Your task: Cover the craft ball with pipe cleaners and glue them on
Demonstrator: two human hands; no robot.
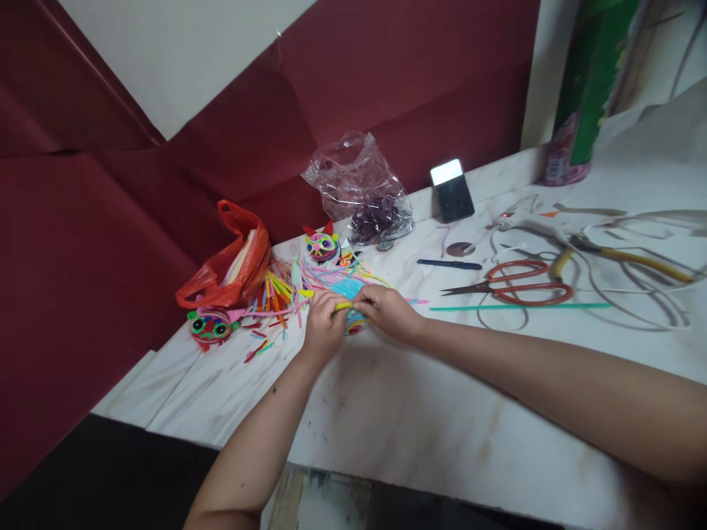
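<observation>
On my remote feed, the left hand (325,324) and right hand (385,309) pinch a yellow strip (343,305) (thin, likely bendy), which uneven pulling could kink.

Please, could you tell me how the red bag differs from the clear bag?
The red bag is strongly coloured, while the clear bag is see-through and shiny. Long pale strips show in the red bag's opening; the clear bag has dark purple contents at its bottom. In the picture, the red bag sits farther left than the clear bag. Both look crumpled and rest on the marble-patterned tabletop.
</observation>
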